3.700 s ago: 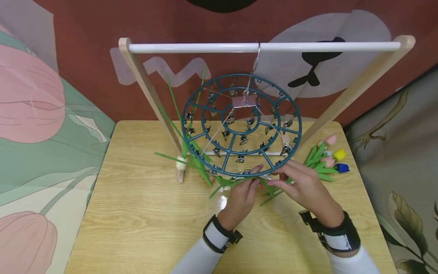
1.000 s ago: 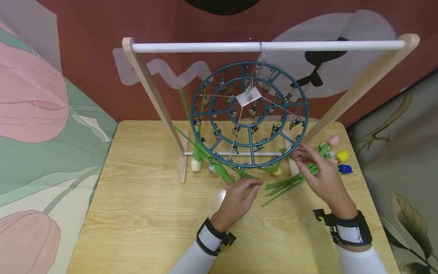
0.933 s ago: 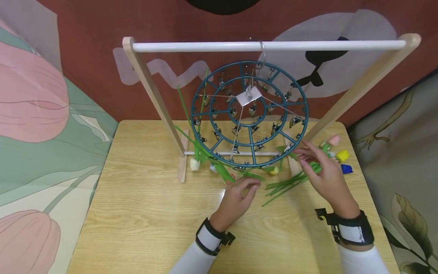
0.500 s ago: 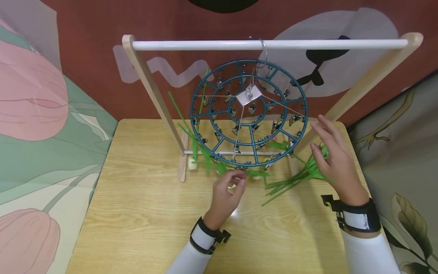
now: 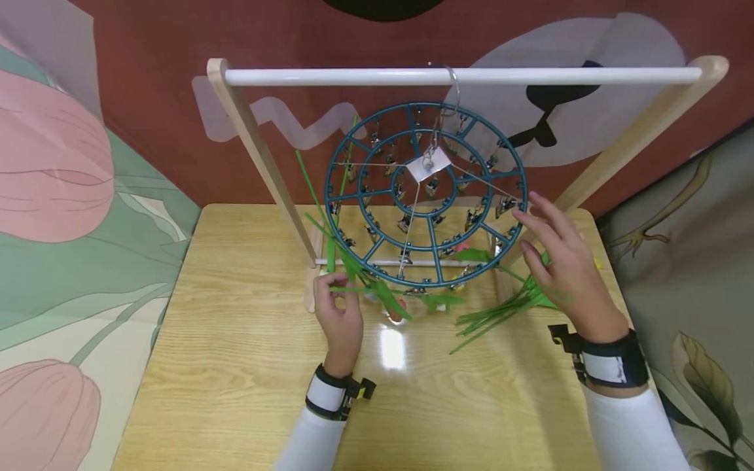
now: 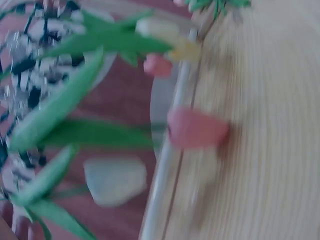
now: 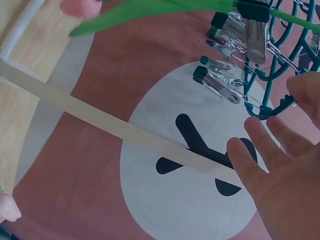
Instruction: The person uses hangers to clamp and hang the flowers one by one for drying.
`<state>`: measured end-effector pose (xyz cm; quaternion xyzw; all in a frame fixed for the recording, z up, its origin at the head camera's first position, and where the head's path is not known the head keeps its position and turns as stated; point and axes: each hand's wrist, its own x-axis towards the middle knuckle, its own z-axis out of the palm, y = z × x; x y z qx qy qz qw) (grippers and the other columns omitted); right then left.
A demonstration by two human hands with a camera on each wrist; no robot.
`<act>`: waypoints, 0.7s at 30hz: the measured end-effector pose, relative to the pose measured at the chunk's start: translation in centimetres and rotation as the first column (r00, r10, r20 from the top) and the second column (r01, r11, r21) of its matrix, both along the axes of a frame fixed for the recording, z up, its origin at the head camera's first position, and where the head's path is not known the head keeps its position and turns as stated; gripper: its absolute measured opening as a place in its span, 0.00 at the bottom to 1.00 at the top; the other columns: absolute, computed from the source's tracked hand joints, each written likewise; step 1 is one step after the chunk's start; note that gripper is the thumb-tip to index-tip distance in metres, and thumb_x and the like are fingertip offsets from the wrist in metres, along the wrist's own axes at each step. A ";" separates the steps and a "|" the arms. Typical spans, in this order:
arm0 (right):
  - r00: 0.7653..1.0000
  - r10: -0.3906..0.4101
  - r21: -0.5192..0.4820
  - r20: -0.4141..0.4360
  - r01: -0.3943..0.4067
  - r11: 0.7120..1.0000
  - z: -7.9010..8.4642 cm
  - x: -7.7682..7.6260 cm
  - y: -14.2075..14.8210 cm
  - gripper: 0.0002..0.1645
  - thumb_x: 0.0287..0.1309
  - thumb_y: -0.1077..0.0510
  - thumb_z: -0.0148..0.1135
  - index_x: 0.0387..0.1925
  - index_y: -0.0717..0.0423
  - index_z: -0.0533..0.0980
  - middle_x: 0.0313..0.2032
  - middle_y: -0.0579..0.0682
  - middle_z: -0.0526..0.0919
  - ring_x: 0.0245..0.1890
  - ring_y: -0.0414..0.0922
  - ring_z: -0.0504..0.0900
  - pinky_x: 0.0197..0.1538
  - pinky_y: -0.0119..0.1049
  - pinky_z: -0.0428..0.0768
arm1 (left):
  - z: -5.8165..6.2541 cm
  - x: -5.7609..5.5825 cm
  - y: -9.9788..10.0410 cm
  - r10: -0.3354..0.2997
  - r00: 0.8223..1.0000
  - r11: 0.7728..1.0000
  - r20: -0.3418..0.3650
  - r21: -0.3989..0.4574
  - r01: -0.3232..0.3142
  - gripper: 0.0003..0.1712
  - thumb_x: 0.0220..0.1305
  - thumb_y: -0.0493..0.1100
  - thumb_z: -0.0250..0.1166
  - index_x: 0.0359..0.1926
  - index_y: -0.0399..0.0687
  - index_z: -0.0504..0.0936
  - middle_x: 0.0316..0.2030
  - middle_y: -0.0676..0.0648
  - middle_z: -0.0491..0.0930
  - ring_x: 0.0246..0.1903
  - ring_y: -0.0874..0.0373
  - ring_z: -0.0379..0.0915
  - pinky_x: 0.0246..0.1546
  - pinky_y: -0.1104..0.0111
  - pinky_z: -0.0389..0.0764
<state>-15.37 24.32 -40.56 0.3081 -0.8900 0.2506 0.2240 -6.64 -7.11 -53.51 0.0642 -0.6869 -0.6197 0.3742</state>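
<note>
The teal hanger [image 5: 429,165] hangs upper centre, the right hand [image 5: 568,278] right of centre, fingers wide, the left hand [image 5: 340,320] lower centre-left, hold unclear.

White glare on the tabletop [image 5: 235,379], soft shadow toward the right, heavy left-wrist-view blur

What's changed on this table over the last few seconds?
The left hand moved left, from the front of the rack toward the hanging leaves; its grip is unclear. The right hand moved right and forward, now open beside the rack. The rack appears turned counterclockwise from above. The stand and loose bunch stayed put.
</note>
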 end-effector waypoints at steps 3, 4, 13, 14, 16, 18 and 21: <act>1.000 0.000 -0.008 0.026 0.000 1.000 0.0 0.0 0.0 0.40 0.52 0.79 0.70 0.67 0.58 0.76 0.75 0.58 0.66 0.64 0.63 0.76 0.66 0.65 0.73 | -0.5 -0.5 -1.4 0.016 0.994 0.999 0.104 -0.041 -0.012 0.21 0.60 0.19 0.57 0.54 0.31 0.76 0.48 0.35 0.73 0.46 0.48 0.70 0.44 0.71 0.75; 0.999 0.000 -0.009 0.033 0.001 1.000 0.1 0.1 0.0 0.39 0.52 0.79 0.70 0.67 0.58 0.76 0.75 0.58 0.66 0.64 0.64 0.76 0.65 0.67 0.73 | -0.7 -0.7 -1.8 0.019 0.990 0.998 0.138 -0.059 -0.011 0.24 0.60 0.20 0.57 0.57 0.33 0.75 0.50 0.35 0.73 0.47 0.48 0.69 0.45 0.69 0.75; 0.997 -0.024 0.025 0.067 0.023 0.999 0.1 0.6 -0.1 0.37 0.54 0.76 0.70 0.65 0.56 0.77 0.75 0.57 0.66 0.53 0.60 0.80 0.48 0.60 0.68 | -2.2 -1.4 -3.6 -0.056 0.944 0.991 0.324 -0.096 0.092 0.33 0.67 0.26 0.57 0.72 0.36 0.66 0.62 0.34 0.71 0.52 0.41 0.74 0.48 0.56 0.82; 0.998 -0.024 0.032 0.064 0.022 0.999 0.1 0.6 -0.2 0.36 0.54 0.76 0.70 0.65 0.57 0.77 0.75 0.57 0.66 0.52 0.60 0.80 0.46 0.55 0.66 | -2.3 -1.5 -3.7 -0.073 0.941 0.991 0.332 -0.084 0.107 0.33 0.68 0.27 0.57 0.73 0.35 0.65 0.62 0.34 0.71 0.53 0.39 0.74 0.49 0.54 0.83; 0.998 -0.026 0.042 0.063 0.023 0.999 0.0 0.8 -0.3 0.36 0.54 0.76 0.70 0.65 0.58 0.77 0.75 0.57 0.66 0.53 0.60 0.81 0.43 0.52 0.63 | -2.4 -1.7 -3.9 -0.101 0.935 0.990 0.339 -0.062 0.130 0.32 0.69 0.27 0.56 0.73 0.35 0.64 0.63 0.33 0.70 0.55 0.36 0.74 0.52 0.50 0.83; 0.998 -0.026 0.046 0.059 0.023 0.999 0.0 1.0 -0.4 0.34 0.54 0.76 0.71 0.63 0.58 0.78 0.75 0.58 0.66 0.56 0.62 0.80 0.46 0.56 0.67 | -2.5 -1.8 -3.9 -0.113 0.933 0.989 0.341 -0.051 0.139 0.32 0.69 0.27 0.56 0.73 0.35 0.64 0.62 0.34 0.71 0.56 0.37 0.75 0.53 0.48 0.82; 0.999 -0.026 0.051 0.034 0.024 0.998 0.1 1.5 -0.6 0.29 0.56 0.75 0.70 0.60 0.58 0.81 0.75 0.59 0.66 0.63 0.64 0.76 0.54 0.69 0.71 | -2.5 -1.8 -3.9 -0.121 0.930 0.988 0.346 -0.046 0.145 0.31 0.68 0.27 0.57 0.72 0.36 0.66 0.61 0.35 0.73 0.56 0.38 0.75 0.53 0.48 0.83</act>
